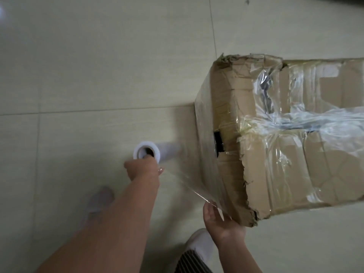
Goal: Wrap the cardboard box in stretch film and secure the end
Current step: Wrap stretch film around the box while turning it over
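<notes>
Fingers of the left hand (143, 171) are hooked into the core of the stretch film roll (146, 152), while the right hand (223, 225) spreads fairly straight fingers, pressing the film sheet (189, 174) onto the near corner of the battered cardboard box (275, 184) on the tile floor (98, 75). Film's already bunched across the top, so probably midway: more passes, then securing the end.

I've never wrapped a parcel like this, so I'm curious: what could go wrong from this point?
The film stretched between the stretch film roll and the cardboard box looks thin, so a harder pull might tear it. The box's ragged torn edge could snag it. The left hand seems to hold the roll only by its core, so the roll might slip off.
</notes>
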